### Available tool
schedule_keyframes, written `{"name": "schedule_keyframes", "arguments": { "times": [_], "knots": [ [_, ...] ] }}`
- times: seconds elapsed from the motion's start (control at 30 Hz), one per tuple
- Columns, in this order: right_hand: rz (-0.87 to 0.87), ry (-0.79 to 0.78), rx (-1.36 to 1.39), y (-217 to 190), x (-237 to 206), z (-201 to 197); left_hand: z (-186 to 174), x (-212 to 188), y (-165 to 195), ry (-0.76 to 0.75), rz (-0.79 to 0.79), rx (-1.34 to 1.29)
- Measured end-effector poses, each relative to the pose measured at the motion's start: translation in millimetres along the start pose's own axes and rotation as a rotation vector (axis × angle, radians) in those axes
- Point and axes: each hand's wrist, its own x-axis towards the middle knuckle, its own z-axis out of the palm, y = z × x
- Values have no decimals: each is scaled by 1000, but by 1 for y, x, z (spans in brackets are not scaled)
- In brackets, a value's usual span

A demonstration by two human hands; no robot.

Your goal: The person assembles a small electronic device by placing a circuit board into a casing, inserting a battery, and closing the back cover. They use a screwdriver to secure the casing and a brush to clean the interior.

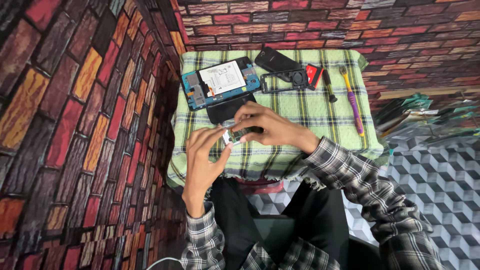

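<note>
Circuit board pinched between left hand, right hand; opened phone beyond.

Both forearms are clad in plaid sleeves and are brought together at the middle; the left hand is raised from below, palm turned inward, fingers spread and slightly curled; the right hand is reached in from the right, knuckles up, fingers bent downward; fingertips of both hands are nearly met.
</note>
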Motion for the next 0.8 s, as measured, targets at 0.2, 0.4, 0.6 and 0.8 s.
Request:
{"name": "schedule_keyframes", "arguments": {
  "times": [0.2,0.4,0.6,0.8],
  "knots": [
    [-73,6,-4,-2,1,-1,1,4,2,23,-78,-30],
    [-10,57,-25,-9,-5,-1,4,22,0,-22,-230,-92],
    [37,120,-122,-10,-17,-8,21,30,5,-97,-168,-44],
    [35,138,-106,-8,-30,-12,33,30,9,-54,-48,-32]
  ]
}}
